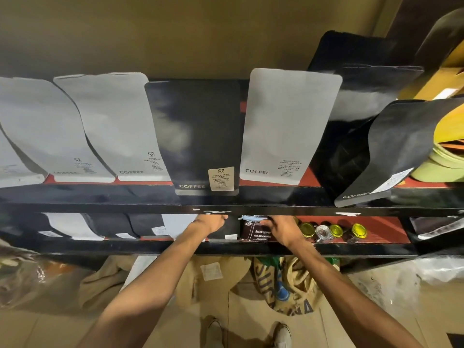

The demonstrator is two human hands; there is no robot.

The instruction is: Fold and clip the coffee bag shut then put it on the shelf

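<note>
A dark brown coffee bag (pixel 252 232) with white print stands on the lower shelf (pixel 226 248), its folded top held by a light blue clip (pixel 252 218). My right hand (pixel 282 228) grips the bag's right side, fingers touching just under the clip. My left hand (pixel 209 224) reaches into the same shelf just left of it, resting against a black bag (pixel 224 231); its fingers are partly hidden under the shelf above, so its grip is unclear.
Grey and black coffee bags line the upper shelf (pixel 226 202) and the lower shelf's left part. Jars with yellow lids (pixel 334 231) stand right of the brown bag. Burlap sacks (pixel 288 285) and cardboard lie on the floor by my shoes.
</note>
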